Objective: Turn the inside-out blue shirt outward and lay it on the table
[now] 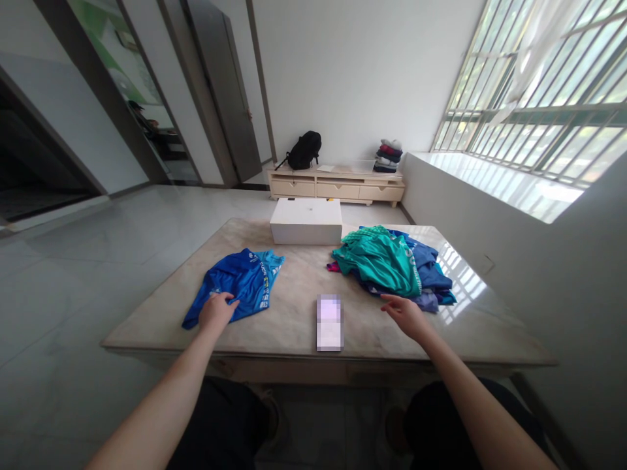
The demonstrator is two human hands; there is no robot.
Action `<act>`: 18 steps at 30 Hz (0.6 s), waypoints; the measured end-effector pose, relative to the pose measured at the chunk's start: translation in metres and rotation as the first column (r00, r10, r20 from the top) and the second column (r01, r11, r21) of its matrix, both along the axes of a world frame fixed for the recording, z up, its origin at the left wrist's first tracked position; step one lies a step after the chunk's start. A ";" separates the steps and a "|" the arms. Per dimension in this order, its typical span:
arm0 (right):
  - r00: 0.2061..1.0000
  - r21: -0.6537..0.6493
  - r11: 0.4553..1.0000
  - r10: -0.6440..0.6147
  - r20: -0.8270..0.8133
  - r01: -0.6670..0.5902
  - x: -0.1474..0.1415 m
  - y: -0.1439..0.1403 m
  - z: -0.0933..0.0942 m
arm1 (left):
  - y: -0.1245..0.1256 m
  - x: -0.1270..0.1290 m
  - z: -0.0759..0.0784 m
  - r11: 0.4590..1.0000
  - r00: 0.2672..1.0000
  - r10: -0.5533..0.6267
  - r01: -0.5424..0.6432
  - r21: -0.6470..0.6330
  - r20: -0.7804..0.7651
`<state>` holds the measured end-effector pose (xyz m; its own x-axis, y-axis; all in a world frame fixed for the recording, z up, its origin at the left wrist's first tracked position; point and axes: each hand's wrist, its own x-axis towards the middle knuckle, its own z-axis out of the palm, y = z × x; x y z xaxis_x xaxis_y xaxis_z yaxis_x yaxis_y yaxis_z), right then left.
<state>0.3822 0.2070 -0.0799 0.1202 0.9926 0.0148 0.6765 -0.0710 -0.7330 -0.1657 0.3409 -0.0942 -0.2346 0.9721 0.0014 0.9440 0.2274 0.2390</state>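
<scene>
Honestly, the flat thing [329, 322] lying between my hands is blurred out, so I can't tell what it is. My left hand [215, 311] rests fingers-down on one blue shirt [238, 281], its grip loose, pinching nothing. My right hand [405, 313] hovers open by the heap of clothes [392, 264], teal and blue, count unclear. One white box [306, 220] sits behind on the glossy marble surface [294, 307].

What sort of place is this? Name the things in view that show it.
Probably a room in a home: a low drawer cabinet against the wall with a backpack and folded clothes on it, a barred window, and a marble-topped table holding shirts.
</scene>
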 end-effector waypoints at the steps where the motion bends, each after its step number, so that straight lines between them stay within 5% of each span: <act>1: 1.000 0.001 1.000 -0.001 0.001 0.001 0.000 0.000 0.001 | 0.000 0.000 0.001 1.000 1.000 -0.002 0.002 -0.008 0.015; 18: 1.000 0.005 1.000 0.001 -0.029 -0.001 -0.007 -0.015 0.015 | -0.017 0.018 0.043 0.982 0.972 0.101 -0.132 0.138 0.213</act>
<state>0.3751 0.1918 -0.0644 0.1196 0.9927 0.0163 0.6553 -0.0666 -0.7524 -0.1480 0.3242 -0.0514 -0.3567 0.9303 0.0854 0.8406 0.2797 0.4639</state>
